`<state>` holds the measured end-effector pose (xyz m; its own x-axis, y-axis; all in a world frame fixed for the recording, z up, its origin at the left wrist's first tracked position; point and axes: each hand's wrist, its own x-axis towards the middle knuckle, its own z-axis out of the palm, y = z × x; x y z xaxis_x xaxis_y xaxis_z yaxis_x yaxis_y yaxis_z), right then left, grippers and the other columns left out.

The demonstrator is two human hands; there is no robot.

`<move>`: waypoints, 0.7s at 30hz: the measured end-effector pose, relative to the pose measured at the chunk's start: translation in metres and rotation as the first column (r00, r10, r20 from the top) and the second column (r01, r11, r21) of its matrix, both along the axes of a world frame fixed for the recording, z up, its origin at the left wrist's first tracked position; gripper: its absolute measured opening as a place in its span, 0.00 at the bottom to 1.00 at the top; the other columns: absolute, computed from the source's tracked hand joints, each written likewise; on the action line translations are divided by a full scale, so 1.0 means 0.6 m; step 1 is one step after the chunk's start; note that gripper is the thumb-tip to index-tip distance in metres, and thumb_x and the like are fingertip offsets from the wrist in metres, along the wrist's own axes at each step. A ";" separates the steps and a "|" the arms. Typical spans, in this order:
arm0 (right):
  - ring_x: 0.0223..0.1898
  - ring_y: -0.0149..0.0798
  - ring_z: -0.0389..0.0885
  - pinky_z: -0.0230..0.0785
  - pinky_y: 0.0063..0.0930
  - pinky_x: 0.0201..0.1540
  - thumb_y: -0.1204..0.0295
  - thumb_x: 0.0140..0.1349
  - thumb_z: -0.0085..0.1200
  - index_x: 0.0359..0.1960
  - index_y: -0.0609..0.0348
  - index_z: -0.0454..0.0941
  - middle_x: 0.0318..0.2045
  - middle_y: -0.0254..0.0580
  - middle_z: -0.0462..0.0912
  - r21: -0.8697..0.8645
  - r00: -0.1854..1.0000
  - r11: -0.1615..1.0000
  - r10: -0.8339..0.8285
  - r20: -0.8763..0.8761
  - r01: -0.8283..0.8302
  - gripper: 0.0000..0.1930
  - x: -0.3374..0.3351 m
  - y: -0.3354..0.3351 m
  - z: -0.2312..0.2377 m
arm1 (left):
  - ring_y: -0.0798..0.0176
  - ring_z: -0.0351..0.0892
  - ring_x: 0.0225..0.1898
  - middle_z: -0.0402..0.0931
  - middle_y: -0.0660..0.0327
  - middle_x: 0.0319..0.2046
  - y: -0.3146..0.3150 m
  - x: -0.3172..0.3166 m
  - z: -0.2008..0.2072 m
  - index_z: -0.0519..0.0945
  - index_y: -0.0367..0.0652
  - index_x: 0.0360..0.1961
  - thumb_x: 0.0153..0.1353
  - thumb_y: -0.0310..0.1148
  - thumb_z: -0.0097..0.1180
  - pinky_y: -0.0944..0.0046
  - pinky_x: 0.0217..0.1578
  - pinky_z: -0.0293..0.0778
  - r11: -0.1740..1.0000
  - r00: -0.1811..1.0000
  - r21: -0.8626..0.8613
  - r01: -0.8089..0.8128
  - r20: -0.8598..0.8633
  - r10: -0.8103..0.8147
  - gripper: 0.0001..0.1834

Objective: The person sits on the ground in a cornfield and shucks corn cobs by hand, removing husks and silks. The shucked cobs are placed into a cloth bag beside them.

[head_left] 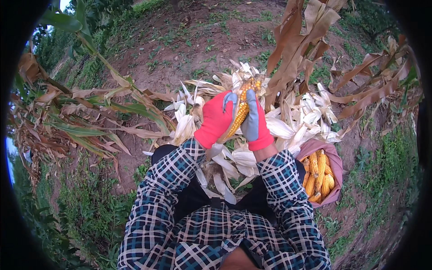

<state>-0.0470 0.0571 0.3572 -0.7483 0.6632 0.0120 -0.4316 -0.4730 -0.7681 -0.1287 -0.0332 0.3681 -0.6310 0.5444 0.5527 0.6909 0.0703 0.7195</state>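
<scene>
Both my hands wear red gloves with grey palms and hold one corn cob (242, 110) up in front of me. Its yellow kernels are bare along most of its length, and the upper tip looks dark and ragged. My left hand (218, 118) is closed at the cob's left side, its thumb near the husk. My right hand (254, 119) grips the cob from the right, thumb pointing up along it. Pale dry husk hangs below the cob, partly hidden by my hands. Loose husks (297, 119) lie in a heap around and beneath.
A pinkish sack (338, 175) holding several husked yellow cobs (318, 173) stands by my right knee. Dry brown corn leaves (292, 45) rise at the upper right. Bent stalks with green and brown leaves (76, 130) reach in from the left. Bare soil (180, 54) with small weeds lies ahead.
</scene>
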 end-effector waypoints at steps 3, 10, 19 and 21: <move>0.47 0.27 0.72 0.64 0.24 0.51 0.57 0.70 0.43 0.52 0.61 0.71 0.46 0.34 0.75 0.056 0.999 0.998 -0.031 0.025 0.029 0.20 -0.002 -0.001 -0.008 | 0.46 0.79 0.35 0.79 0.48 0.33 0.001 0.000 0.006 0.78 0.39 0.41 0.61 0.37 0.53 0.58 0.35 0.74 1.000 0.997 0.021 0.020 0.077 -0.021 0.13; 0.43 0.25 0.72 0.66 0.22 0.48 0.55 0.69 0.44 0.49 0.60 0.72 0.41 0.33 0.76 0.015 0.996 0.996 0.088 0.005 -0.088 0.20 0.006 -0.010 0.016 | 0.48 0.78 0.31 0.77 0.50 0.29 -0.008 -0.007 0.022 0.79 0.40 0.37 0.60 0.39 0.56 0.59 0.30 0.73 0.996 0.993 -0.061 0.060 0.108 -0.053 0.13; 0.41 0.26 0.74 0.69 0.22 0.44 0.54 0.68 0.46 0.48 0.59 0.73 0.40 0.33 0.76 -0.025 0.992 0.992 0.121 0.022 -0.121 0.20 0.005 -0.008 -0.005 | 0.48 0.77 0.27 0.75 0.52 0.24 -0.011 -0.018 0.031 0.77 0.41 0.31 0.58 0.37 0.57 0.58 0.27 0.71 0.990 0.998 -0.128 0.062 -0.025 -0.065 0.10; 0.40 0.26 0.75 0.70 0.22 0.44 0.54 0.68 0.46 0.49 0.59 0.73 0.40 0.33 0.76 -0.057 0.995 0.994 0.095 0.024 -0.093 0.20 0.009 -0.007 0.002 | 0.48 0.76 0.26 0.74 0.53 0.22 -0.010 -0.016 0.038 0.76 0.42 0.29 0.57 0.37 0.57 0.57 0.26 0.70 0.984 0.999 -0.172 0.037 -0.023 -0.042 0.09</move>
<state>-0.0415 0.0531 0.3584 -0.8069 0.5890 -0.0439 -0.3630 -0.5532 -0.7498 -0.1380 -0.0393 0.3910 -0.5935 0.6567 0.4652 0.7143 0.1635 0.6804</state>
